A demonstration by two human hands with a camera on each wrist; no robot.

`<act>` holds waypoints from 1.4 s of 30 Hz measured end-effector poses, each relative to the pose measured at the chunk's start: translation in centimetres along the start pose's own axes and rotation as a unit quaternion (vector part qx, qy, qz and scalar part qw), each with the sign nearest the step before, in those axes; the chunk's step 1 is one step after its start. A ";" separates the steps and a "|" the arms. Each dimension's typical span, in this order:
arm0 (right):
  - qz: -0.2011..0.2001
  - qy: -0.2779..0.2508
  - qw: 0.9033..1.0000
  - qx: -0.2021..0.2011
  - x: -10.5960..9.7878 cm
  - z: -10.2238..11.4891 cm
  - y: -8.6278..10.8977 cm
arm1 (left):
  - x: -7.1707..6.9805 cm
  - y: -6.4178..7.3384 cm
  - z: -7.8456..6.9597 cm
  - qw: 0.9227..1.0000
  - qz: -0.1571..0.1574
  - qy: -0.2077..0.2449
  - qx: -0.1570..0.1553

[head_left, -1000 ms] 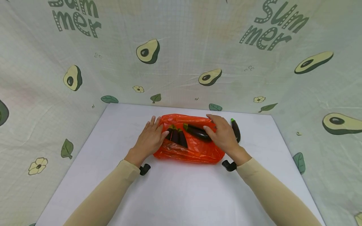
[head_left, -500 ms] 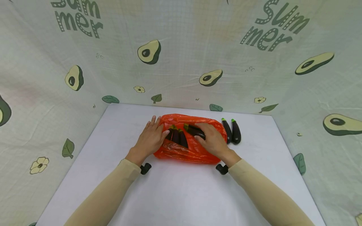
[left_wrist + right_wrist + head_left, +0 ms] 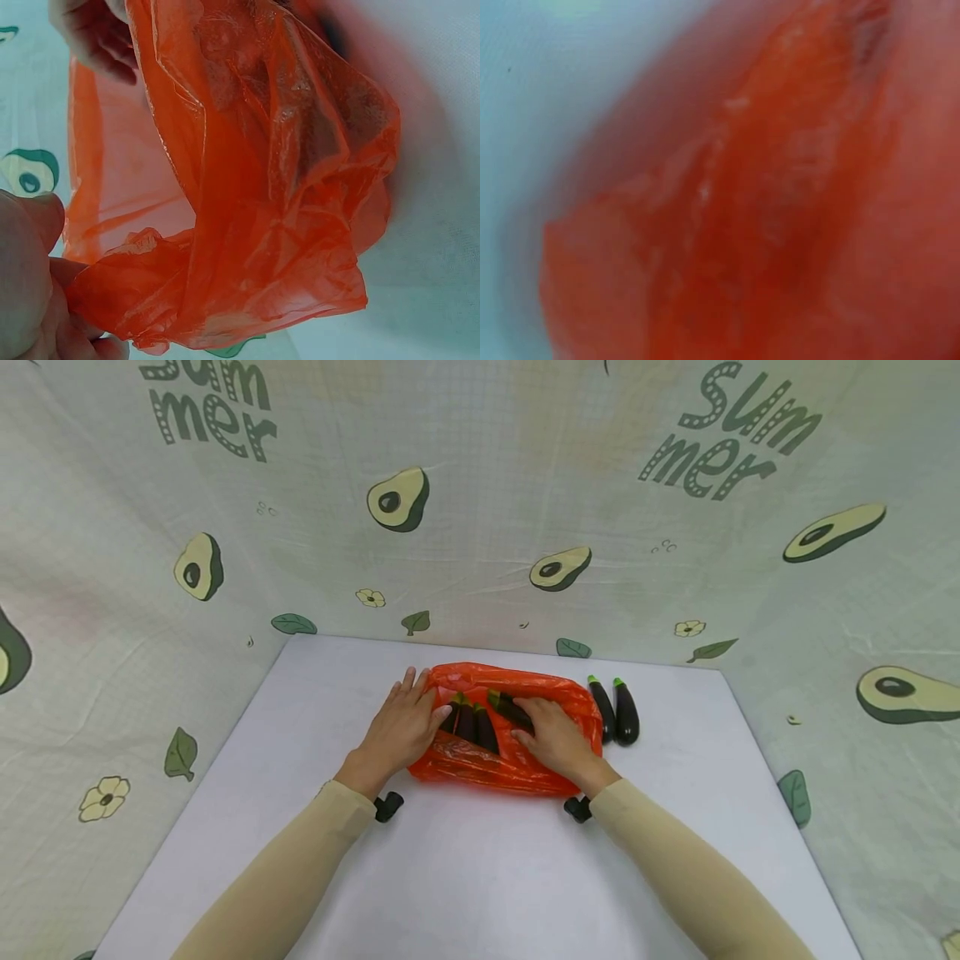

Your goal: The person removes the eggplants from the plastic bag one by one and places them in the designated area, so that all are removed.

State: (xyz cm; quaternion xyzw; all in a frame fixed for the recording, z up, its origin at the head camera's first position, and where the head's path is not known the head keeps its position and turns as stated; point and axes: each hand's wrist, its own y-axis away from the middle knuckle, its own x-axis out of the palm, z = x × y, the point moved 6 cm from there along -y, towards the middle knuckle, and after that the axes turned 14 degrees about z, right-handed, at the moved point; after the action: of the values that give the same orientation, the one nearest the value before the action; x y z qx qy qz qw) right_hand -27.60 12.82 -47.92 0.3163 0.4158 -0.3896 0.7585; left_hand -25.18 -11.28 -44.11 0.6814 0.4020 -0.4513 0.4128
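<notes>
A thin red-orange plastic bag (image 3: 480, 672) lies with its mouth open on the white table. My left hand (image 3: 399, 727) holds the bag's left edge; in the left wrist view a fold of the bag (image 3: 135, 292) runs between thumb and fingers. Reaching into the bag, my right hand (image 3: 555, 739) grips a dark eggplant (image 3: 510, 708), thumb on the near side and fingers on the far side. The hand hides that eggplant's lower end. Left of it, several eggplants (image 3: 467, 720) lie side by side in the bag. The right wrist view is blurred, mostly red plastic.
Two eggplants, one (image 3: 602, 708) beside the other (image 3: 626, 712), lie on the table right of the bag, green stems away from me. A cloth backdrop printed with avocados (image 3: 480, 485) closes off the back and both sides.
My right hand has moved left from the bag's right edge onto the eggplant inside, uncovering a second eggplant on the table at right. The left hand has stayed put.
</notes>
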 end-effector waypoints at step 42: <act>0.055 0.029 0.997 0.047 1.9 -0.5 -0.9 | 0.1 -0.1 -0.1 1.000 0.007 -0.003 -0.002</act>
State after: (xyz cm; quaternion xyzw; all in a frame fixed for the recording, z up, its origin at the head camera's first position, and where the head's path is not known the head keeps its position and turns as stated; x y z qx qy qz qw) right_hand -27.89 12.17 -49.94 0.3852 0.4004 -0.3573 0.7508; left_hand -25.17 -11.14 -44.21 0.6822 0.3970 -0.4496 0.4181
